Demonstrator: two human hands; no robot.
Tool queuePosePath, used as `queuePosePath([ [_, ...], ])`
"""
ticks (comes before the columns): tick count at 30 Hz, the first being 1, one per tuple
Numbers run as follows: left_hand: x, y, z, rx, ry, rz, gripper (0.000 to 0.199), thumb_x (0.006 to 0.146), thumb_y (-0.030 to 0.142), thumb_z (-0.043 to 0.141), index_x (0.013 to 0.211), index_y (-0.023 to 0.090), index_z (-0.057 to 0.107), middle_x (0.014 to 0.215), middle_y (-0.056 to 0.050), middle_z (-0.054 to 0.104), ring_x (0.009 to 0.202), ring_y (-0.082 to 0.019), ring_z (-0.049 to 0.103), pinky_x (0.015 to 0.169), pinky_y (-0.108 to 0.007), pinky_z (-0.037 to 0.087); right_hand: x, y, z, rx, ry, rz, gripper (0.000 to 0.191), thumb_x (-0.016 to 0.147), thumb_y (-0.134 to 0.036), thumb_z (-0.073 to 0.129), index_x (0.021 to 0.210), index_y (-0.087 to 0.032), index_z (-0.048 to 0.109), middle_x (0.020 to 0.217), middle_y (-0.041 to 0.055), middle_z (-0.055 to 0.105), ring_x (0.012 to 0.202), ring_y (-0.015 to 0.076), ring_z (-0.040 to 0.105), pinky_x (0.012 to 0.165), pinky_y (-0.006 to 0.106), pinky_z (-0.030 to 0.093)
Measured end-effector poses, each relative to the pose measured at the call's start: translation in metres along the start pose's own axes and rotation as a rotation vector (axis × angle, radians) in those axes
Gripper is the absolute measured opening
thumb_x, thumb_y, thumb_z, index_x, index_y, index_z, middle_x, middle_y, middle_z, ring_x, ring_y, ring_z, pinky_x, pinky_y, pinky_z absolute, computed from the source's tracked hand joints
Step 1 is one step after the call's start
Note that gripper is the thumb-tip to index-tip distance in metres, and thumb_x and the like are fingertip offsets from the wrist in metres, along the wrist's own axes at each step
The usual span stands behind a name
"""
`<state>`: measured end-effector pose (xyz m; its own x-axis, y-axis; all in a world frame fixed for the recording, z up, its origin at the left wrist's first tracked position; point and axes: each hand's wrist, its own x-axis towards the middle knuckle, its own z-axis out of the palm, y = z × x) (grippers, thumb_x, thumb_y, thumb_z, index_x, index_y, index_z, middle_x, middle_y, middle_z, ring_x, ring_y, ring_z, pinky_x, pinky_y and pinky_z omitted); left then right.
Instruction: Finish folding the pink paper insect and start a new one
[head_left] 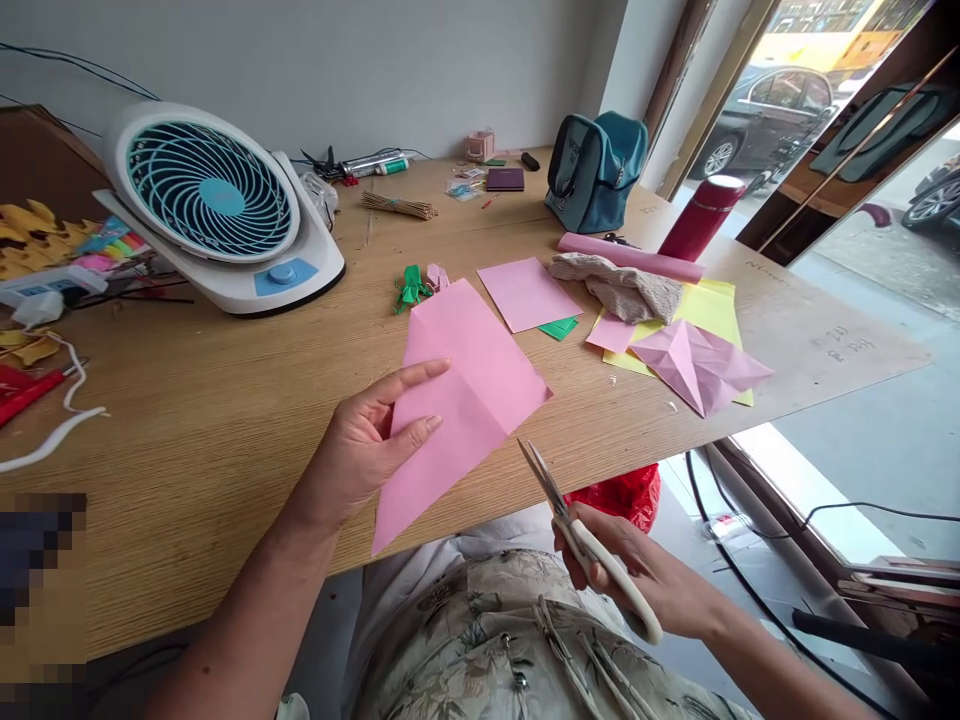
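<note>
My left hand pinches a creased pink sheet of paper by its left side, thumb on top, over the front of the table. In my right hand is a pair of scissors with white handles. Their blades look nearly closed and point up toward the paper's lower right edge, a small gap apart from it. Behind the held sheet lie a small green folded paper piece and a pink one. A flat pink square sheet rests on green paper to the right.
On the right, a folded pink paper overlaps yellow sheets beside a crumpled grey cloth, a red flask and a blue bag. A white fan stands left. Below the table edge hangs a red bag.
</note>
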<state>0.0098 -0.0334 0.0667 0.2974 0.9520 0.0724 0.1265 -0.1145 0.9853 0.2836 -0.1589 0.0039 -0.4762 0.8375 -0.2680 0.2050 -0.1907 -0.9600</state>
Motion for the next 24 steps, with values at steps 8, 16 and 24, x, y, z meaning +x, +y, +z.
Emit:
queuePosePath([
  [8, -0.007, -0.001, 0.011, -0.017, -0.04, -0.046, 0.053, 0.079, 0.027, 0.075, 0.131, 0.023, 0.064, 0.113, -0.005, 0.07, 0.081, -0.012, 0.062, 0.066, -0.017, 0.049, 0.012, -0.007, 0.008, 0.064, 0.045, -0.053, 0.028, 0.085, -0.045, 0.063, 0.09, -0.019, 0.056, 0.079, 0.0008, 0.058, 0.074, 0.0153, 0.05, 0.067, 0.028, 0.04],
  [16, -0.006, -0.003, 0.016, 0.052, -0.062, -0.045, 0.053, 0.08, 0.028, 0.073, 0.132, 0.022, 0.063, 0.127, -0.007, 0.067, 0.1, -0.018, 0.065, 0.082, -0.023, 0.054, 0.013, -0.009, 0.007, 0.066, 0.065, -0.036, 0.028, 0.084, -0.046, 0.064, 0.087, -0.019, 0.056, 0.08, 0.0006, 0.057, 0.073, 0.0148, 0.049, 0.065, 0.028, 0.039],
  [24, -0.006, -0.002, 0.017, 0.091, -0.074, -0.036, 0.052, 0.081, 0.029, 0.073, 0.132, 0.021, 0.063, 0.136, -0.009, 0.063, 0.114, -0.024, 0.064, 0.095, -0.03, 0.053, 0.014, -0.014, 0.007, 0.011, 0.075, -0.023, 0.024, 0.084, -0.042, 0.063, 0.082, -0.02, 0.053, 0.081, 0.001, 0.055, 0.076, 0.0161, 0.049, 0.068, 0.029, 0.039],
])
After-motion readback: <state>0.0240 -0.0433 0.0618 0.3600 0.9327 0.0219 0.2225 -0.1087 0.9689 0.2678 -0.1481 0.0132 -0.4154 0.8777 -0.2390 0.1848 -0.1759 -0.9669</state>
